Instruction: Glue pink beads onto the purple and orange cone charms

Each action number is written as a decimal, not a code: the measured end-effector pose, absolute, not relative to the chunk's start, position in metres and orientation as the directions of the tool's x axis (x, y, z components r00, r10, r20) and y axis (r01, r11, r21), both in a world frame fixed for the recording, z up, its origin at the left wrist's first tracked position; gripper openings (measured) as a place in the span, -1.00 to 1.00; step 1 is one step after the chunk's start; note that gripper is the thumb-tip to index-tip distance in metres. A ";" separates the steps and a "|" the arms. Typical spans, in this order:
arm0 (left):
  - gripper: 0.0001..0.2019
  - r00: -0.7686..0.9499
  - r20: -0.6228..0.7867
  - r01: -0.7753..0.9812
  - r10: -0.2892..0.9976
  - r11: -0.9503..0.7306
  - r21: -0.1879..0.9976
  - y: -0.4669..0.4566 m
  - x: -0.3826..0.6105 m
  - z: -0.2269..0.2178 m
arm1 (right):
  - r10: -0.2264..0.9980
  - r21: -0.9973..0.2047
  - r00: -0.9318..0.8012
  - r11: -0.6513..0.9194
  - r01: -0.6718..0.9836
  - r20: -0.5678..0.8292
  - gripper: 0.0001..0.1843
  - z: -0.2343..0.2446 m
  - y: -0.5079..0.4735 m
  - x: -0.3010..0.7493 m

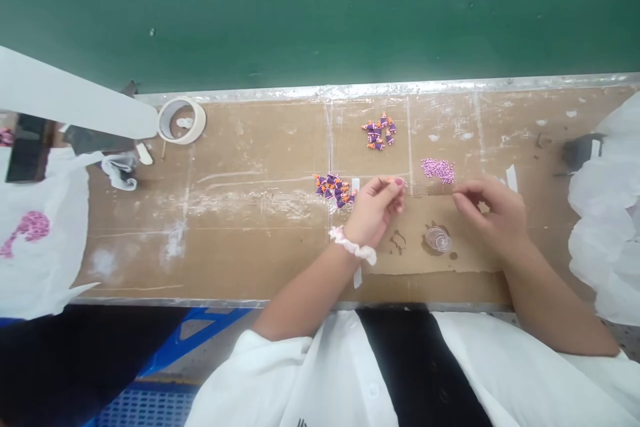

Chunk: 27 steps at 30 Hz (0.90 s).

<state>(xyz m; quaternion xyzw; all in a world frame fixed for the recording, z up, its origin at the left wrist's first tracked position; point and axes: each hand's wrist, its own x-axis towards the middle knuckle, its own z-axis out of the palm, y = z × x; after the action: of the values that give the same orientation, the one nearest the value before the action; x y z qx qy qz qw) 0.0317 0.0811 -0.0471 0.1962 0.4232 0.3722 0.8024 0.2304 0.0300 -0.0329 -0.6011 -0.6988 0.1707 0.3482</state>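
My left hand [377, 207], with a pale scrunchie [353, 245] round its wrist, is closed in a pinch. A bit of orange and a pale edge show at its fingertips, but the piece is mostly hidden. Beside that wrist lies a pile of small purple-and-orange figures [333, 188]. A second group of such figures [379, 132] lies farther back. My right hand [493, 210] has thumb and forefinger pressed together; anything between them is too small to make out. Just left of it is a spread of tiny pink-purple beads [438, 170]. A small clear cup [438, 239] stands between my forearms.
Cardboard [260, 213] covers the table, with a green surface [320, 13] behind it. At left are a tape roll [182, 121], a white post [75, 97] and a white sheet [55, 213] with pink bits. White plastic bags [607, 227] bulge at right.
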 end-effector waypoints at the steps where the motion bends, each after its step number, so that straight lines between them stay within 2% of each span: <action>1: -0.79 0.345 -0.520 -0.415 0.781 0.624 0.662 0.092 0.030 -0.046 | 0.967 -0.633 -0.010 0.174 0.754 0.253 -0.91 -0.038 0.034 0.234; 7: -0.95 0.199 -0.380 -0.173 0.904 0.414 0.894 0.159 0.033 -0.040 | 0.981 -0.514 -0.004 0.105 0.851 0.194 -0.91 -0.056 0.047 0.252; 12: -0.65 0.106 -0.317 -0.018 0.942 0.321 0.947 0.162 0.036 -0.038 | 0.981 -0.411 -0.027 0.106 0.906 0.195 -0.76 -0.063 0.050 0.255; 14: -0.64 0.136 -0.275 0.003 0.952 0.277 0.961 0.145 0.033 -0.035 | 0.980 -0.413 0.004 0.081 0.907 0.201 -0.72 -0.066 0.052 0.255; 16: -0.72 0.210 -0.253 0.052 0.945 0.247 0.968 0.122 0.030 -0.031 | 0.977 -0.413 0.047 0.044 0.910 0.208 -0.71 -0.068 0.054 0.255; 22: -0.82 0.435 -0.291 0.097 0.852 0.277 0.956 0.064 0.035 -0.027 | 0.962 -0.401 0.115 -0.006 0.916 0.247 -0.83 -0.073 0.059 0.251; 27: -0.85 0.462 -0.279 0.080 0.842 0.274 0.958 0.055 0.042 -0.036 | 0.966 -0.361 0.095 -0.002 0.933 0.240 -0.82 -0.072 0.059 0.249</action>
<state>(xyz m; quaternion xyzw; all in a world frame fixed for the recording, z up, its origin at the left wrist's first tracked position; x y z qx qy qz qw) 0.0424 0.0546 -0.0358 0.5312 0.4340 0.2844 0.6698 0.2486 0.0590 -0.0715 -0.7067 -0.6717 0.0381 0.2189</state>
